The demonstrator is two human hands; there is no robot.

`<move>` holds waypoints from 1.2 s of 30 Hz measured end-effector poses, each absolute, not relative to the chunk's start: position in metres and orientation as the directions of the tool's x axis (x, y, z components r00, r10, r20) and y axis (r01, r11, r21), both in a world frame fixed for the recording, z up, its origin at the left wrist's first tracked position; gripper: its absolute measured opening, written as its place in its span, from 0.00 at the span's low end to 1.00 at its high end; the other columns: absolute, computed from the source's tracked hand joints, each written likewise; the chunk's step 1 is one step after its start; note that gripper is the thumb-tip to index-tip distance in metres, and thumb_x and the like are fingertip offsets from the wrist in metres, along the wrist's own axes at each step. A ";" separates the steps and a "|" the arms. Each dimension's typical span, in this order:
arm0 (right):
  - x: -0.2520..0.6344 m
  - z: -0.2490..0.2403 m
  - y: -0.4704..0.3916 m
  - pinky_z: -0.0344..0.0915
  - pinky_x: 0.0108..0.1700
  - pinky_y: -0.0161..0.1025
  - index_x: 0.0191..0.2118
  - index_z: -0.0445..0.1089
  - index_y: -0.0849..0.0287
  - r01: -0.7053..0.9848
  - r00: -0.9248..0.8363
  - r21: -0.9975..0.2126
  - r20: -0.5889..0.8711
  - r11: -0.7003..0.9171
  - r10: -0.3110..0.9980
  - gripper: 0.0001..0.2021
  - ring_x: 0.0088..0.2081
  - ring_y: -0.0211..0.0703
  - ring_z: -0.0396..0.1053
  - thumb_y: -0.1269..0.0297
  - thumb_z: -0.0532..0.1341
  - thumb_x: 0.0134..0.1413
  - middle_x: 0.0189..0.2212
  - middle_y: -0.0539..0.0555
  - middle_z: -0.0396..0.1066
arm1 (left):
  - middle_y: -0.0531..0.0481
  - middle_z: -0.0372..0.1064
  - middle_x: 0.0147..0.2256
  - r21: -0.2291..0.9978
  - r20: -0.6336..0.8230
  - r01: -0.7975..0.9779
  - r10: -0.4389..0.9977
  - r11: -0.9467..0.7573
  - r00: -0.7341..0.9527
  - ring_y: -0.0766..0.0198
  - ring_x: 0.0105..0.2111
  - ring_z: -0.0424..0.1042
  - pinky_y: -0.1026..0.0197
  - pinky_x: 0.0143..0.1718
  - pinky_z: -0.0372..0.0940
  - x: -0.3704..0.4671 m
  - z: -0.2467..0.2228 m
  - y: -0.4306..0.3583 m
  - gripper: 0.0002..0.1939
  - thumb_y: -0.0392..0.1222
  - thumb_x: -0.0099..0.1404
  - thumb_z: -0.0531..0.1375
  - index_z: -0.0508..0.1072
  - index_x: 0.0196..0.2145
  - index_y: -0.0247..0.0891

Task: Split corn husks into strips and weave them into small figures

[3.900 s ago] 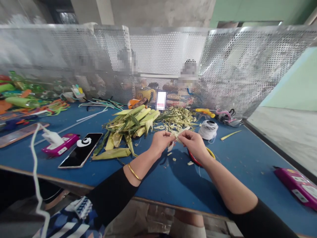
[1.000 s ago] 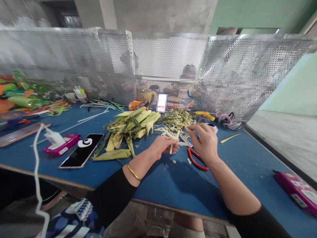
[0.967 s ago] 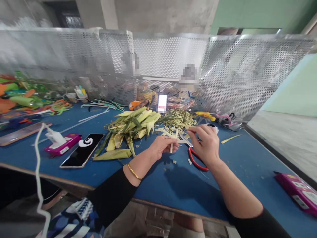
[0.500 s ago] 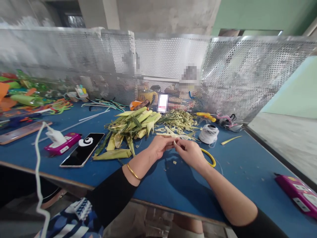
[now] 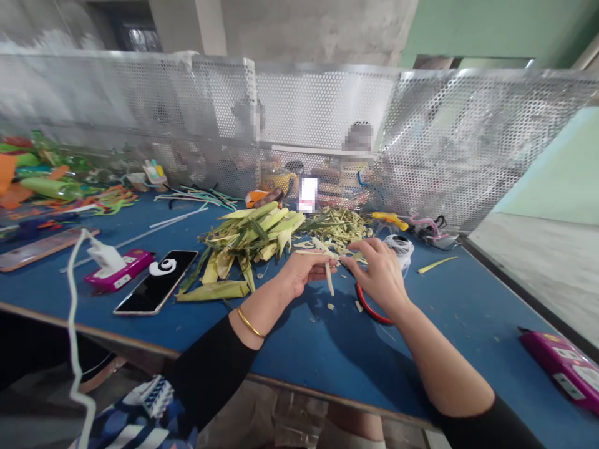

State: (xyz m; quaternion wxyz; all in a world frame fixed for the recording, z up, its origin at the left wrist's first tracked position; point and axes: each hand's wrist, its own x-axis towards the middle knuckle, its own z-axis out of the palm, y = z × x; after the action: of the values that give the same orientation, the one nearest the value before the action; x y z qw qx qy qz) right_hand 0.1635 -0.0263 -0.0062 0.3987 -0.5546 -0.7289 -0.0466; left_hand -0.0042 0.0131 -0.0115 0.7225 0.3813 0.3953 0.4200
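My left hand (image 5: 306,269) pinches pale corn husk strips (image 5: 330,279) between thumb and fingers; one strip hangs down, others reach toward my right hand. My right hand (image 5: 377,271) is close by on the right, its index finger raised and its thumb near the strip ends. Under that palm curves the red handle of what look like scissors (image 5: 369,310), with a dark part running toward the strips. The hand's grip on them is partly hidden. Behind my hands lie a heap of corn husks (image 5: 253,234) and a pile of cut husk bits (image 5: 341,223).
A roll of white cord (image 5: 401,249) stands beyond my right hand, with a yellow tool (image 5: 389,220) behind it. At left are a phone (image 5: 156,284) and a magenta power strip (image 5: 119,271); another power strip (image 5: 561,368) is at right. A perforated metal screen (image 5: 322,106) borders the blue table.
My right hand has shifted slightly right and up, its fingers opening away from the left hand. A red handle now shows below it where a yellow one showed before. A husk strip now hangs from my left hand.
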 end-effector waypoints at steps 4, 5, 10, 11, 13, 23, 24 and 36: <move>0.163 -0.014 -0.021 0.56 0.31 0.36 0.24 0.65 0.56 0.777 -0.137 -0.538 0.361 0.326 0.922 0.16 0.27 0.41 0.65 0.56 0.53 0.60 0.23 0.51 0.70 | 0.48 0.74 0.26 0.846 -0.317 -0.292 0.862 0.445 0.395 0.67 0.24 0.72 0.63 0.30 0.68 -0.006 -0.012 0.016 0.04 0.36 0.56 0.65 0.75 0.27 0.32; 0.161 -0.017 -0.020 0.55 0.30 0.35 0.22 0.62 0.56 0.776 -0.135 -0.550 0.336 0.310 0.932 0.17 0.25 0.40 0.64 0.56 0.52 0.60 0.20 0.51 0.69 | 0.49 0.72 0.24 0.845 -0.322 -0.282 0.852 0.455 0.413 0.67 0.22 0.71 0.63 0.29 0.67 -0.006 -0.013 0.015 0.06 0.39 0.56 0.66 0.74 0.27 0.33; 0.154 -0.020 -0.024 0.51 0.28 0.35 0.22 0.60 0.56 0.801 -0.148 -0.516 0.321 0.304 0.936 0.15 0.24 0.39 0.61 0.57 0.52 0.59 0.20 0.50 0.68 | 0.54 0.66 0.19 0.939 -0.240 -0.147 0.898 0.311 0.368 0.72 0.19 0.63 0.66 0.23 0.60 -0.003 -0.017 0.010 0.14 0.41 0.52 0.70 0.68 0.22 0.34; 0.155 -0.018 -0.024 0.51 0.28 0.35 0.23 0.61 0.56 0.801 -0.159 -0.515 0.310 0.306 0.937 0.15 0.24 0.38 0.61 0.57 0.52 0.58 0.19 0.50 0.67 | 0.54 0.65 0.19 0.952 -0.229 -0.117 0.912 0.283 0.341 0.72 0.18 0.63 0.66 0.23 0.59 -0.002 -0.017 0.009 0.14 0.41 0.53 0.69 0.68 0.21 0.34; 0.158 -0.013 -0.026 0.51 0.28 0.35 0.23 0.63 0.56 0.793 -0.171 -0.526 0.293 0.308 0.941 0.15 0.24 0.38 0.61 0.57 0.53 0.58 0.18 0.49 0.66 | 0.54 0.65 0.19 0.967 -0.210 -0.071 0.924 0.244 0.319 0.73 0.18 0.62 0.66 0.23 0.60 -0.001 -0.016 0.009 0.13 0.40 0.56 0.67 0.68 0.21 0.34; 0.174 0.007 -0.027 0.57 0.29 0.35 0.22 0.70 0.58 0.540 -0.269 -0.796 0.145 0.273 0.952 0.16 0.22 0.36 0.61 0.53 0.59 0.53 0.16 0.48 0.67 | 0.55 0.65 0.19 0.970 -0.201 -0.049 0.904 0.237 0.377 0.72 0.18 0.62 0.66 0.23 0.59 -0.007 -0.008 0.009 0.14 0.45 0.53 0.68 0.69 0.21 0.35; 0.174 0.006 -0.025 0.58 0.29 0.36 0.23 0.71 0.59 0.499 -0.259 -0.833 0.121 0.240 0.958 0.17 0.23 0.37 0.62 0.51 0.60 0.53 0.17 0.49 0.68 | 0.54 0.66 0.20 0.970 -0.201 -0.050 0.905 0.236 0.375 0.72 0.19 0.63 0.66 0.24 0.59 -0.008 -0.008 0.009 0.14 0.46 0.52 0.68 0.70 0.21 0.34; 0.150 -0.033 -0.012 0.57 0.27 0.35 0.21 0.66 0.59 -0.139 0.021 -0.989 0.038 0.041 0.999 0.18 0.21 0.33 0.58 0.51 0.70 0.36 0.18 0.46 0.63 | 0.49 0.72 0.22 0.941 -0.309 0.032 0.818 0.337 0.486 0.69 0.18 0.65 0.65 0.23 0.62 -0.006 -0.012 0.002 0.21 0.58 0.58 0.63 0.76 0.27 0.33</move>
State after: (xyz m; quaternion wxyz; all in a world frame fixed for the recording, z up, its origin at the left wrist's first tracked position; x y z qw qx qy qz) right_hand 0.1498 -0.0124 -0.0331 0.5479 -0.4585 -0.4691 0.5192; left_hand -0.0059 0.0024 -0.0117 0.6999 0.5030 0.4224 0.2805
